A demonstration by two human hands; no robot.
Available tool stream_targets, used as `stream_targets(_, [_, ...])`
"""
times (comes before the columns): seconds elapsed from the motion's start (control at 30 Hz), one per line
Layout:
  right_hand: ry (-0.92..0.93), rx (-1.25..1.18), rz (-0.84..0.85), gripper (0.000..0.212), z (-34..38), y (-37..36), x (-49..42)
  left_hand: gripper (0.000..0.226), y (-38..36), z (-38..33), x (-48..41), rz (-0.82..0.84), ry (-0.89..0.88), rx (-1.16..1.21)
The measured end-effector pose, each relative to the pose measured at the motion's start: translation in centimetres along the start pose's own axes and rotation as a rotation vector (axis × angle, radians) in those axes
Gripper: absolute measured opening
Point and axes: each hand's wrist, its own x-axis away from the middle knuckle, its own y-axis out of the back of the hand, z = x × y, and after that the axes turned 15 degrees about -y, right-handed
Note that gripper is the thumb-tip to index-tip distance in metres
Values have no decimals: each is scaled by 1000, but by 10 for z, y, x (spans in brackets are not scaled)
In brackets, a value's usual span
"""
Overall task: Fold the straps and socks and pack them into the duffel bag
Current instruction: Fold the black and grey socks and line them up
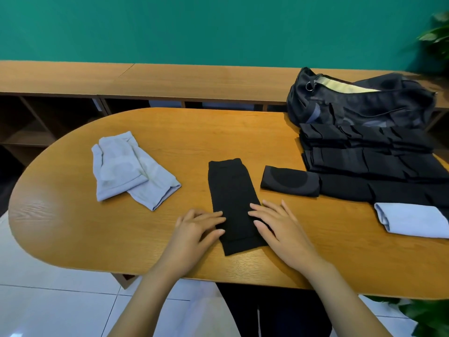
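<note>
On a wooden table [73,215], with an open black duffel bag [359,103] at far right, a black sock [230,188] lies flat mid-table, likely soft, light and limp, best lifted by its near end, where the left hand [194,229] and right hand [281,227] press straight, slightly spread fingers.

Oval wooden table [73,227], low shelf [145,79] behind (green wall [194,25]), leafy plant [437,37]

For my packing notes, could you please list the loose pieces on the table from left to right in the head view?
pale blue pair → flat black sock → folded black piece → folded pale blue piece
</note>
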Motion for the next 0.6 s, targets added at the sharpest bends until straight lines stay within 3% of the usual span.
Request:
stream_targets(0.1, [16, 1, 63, 57, -7, 3, 10, 70, -4, 1, 10, 47, -49, -2])
stream_targets(0.27, [27, -23, 69, 78, -12, 7, 17, 47, -15, -8, 9, -63, -121, -151])
stream_targets(0.4, [56, -38, 64, 80, -13, 8, 19, 34, -21, -14, 6, -211, -116, -203])
stream_targets(0.6, [73, -89, 50, 71, -15, 9, 20, 23, -22, -11, 4, -330, 98, 13])
